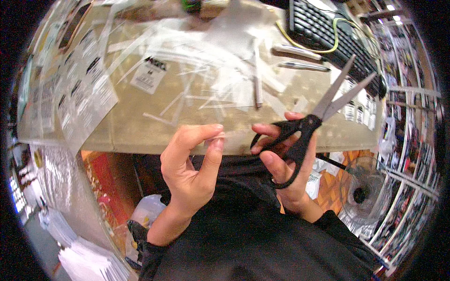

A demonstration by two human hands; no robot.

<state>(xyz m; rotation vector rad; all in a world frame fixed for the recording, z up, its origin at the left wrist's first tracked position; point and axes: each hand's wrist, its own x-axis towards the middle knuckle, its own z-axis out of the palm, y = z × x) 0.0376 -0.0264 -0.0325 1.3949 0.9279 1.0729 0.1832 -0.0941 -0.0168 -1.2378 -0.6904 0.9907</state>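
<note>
My right hand (295,194) holds black-handled scissors (308,125), fingers and thumb in the loops. Their blades are spread apart and point up and to the right. Beside it, my left hand (187,161) is closed in a pinch, thumb against forefinger. Something pale and tiny may sit between those fingertips; I cannot make it out. Beyond both hands, thin white paper strips (206,100) lie scattered over the table (133,133). One cut label (149,76) rests among them, and printed label sheets (86,98) lie at the left.
Two pens (304,66) lie near a black keyboard (328,35) with a yellow cable (335,37) across it. Small cut labels (360,112) are at the right edge. A fan (368,192) stands below right, near racks of goods (408,117). Clear plastic wrap (58,173) is at left.
</note>
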